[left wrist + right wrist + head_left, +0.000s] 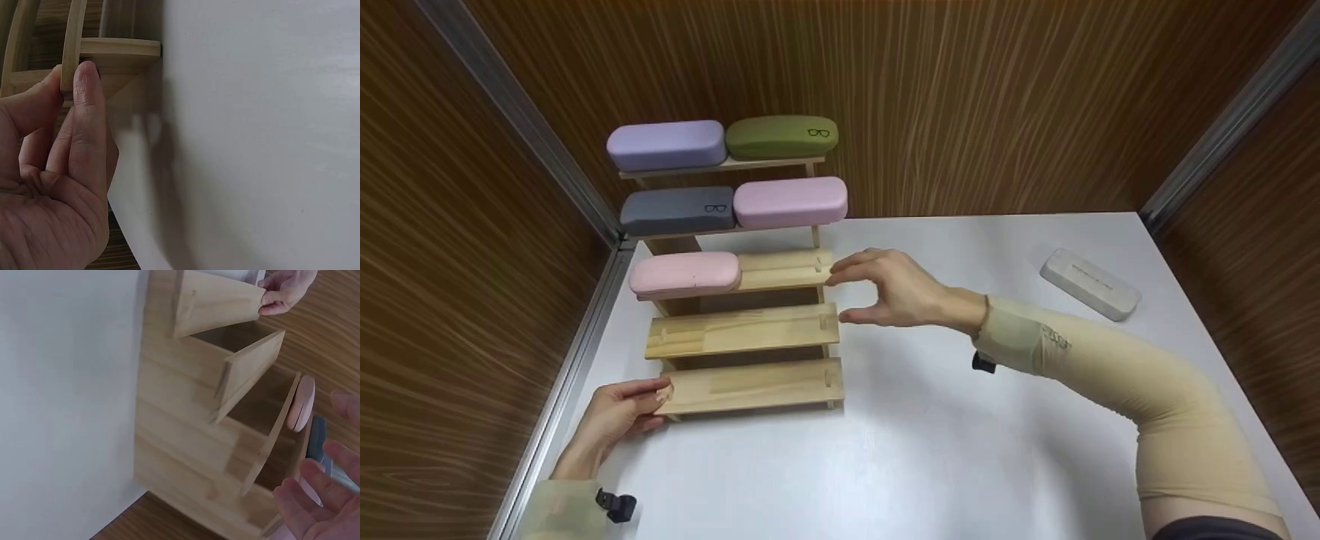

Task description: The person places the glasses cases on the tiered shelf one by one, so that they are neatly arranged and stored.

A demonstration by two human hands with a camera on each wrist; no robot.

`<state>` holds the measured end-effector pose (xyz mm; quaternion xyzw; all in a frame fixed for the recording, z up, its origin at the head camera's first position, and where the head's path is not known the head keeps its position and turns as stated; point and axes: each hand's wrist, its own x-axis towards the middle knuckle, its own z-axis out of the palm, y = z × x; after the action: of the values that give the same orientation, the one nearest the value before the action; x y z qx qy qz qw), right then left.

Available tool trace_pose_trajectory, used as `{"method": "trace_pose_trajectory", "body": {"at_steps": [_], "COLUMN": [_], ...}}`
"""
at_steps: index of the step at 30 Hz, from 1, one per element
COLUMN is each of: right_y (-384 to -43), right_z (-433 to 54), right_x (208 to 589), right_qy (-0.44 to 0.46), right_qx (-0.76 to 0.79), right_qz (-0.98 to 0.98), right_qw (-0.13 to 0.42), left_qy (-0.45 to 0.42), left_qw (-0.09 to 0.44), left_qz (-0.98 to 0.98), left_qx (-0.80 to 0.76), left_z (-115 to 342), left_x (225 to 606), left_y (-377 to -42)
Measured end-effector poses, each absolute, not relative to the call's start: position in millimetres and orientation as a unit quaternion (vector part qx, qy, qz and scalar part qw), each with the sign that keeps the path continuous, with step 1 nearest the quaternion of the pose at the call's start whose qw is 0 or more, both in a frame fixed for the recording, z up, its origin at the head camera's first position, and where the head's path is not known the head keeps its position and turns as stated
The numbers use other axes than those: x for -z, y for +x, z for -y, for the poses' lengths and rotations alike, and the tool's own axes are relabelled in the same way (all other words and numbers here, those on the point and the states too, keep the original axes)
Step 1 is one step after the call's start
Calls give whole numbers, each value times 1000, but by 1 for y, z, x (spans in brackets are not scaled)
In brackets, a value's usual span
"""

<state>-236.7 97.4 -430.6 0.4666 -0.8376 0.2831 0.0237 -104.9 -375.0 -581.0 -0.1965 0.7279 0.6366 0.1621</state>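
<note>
A stepped wooden rack (780, 384) stands on the white table, and my left hand (619, 412) pinches the left end of its lowest shelf between thumb and fingers. The left wrist view shows this grip (67, 152) closely. My right hand (896, 289) holds nothing; its thumb and fingers are spread apart beside the right end of the middle shelves. On the top tier sit a lavender glasses case (667, 145) and a green glasses case (781, 136). Below them are a grey glasses case (679, 210) and a pink one (791, 202). A light pink glasses case (686, 273) occupies the third tier's left half.
A whitish glasses case (1090, 284) lies slanted on the table's right side. Wood-grain panels (960, 105) enclose the white table (945, 450) at the back and both sides. The left panel's metal edging (574, 375) runs close to my left hand.
</note>
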Motion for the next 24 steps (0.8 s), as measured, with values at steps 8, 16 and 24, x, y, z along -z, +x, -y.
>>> {"method": "trace_pose_trajectory", "body": {"at_steps": [8,16,24], "right_y": [-242,-244,-243], "right_z": [-135,-175,-227], "right_x": [446,455,466], "right_qy": [402,343,270], "right_qx": [-302,-315,-340], "right_qz": [864,885,899], "right_qw": [14,25,64], "left_qy": [-197,-196,-197], "left_qw": [158,162,167], "left_qz": [-725,-722,-716], "left_qx": [-641,-644,-648], "left_z": [374,374,375], "left_x": [582,583,581], "left_y": [-104,-104,-104]}}
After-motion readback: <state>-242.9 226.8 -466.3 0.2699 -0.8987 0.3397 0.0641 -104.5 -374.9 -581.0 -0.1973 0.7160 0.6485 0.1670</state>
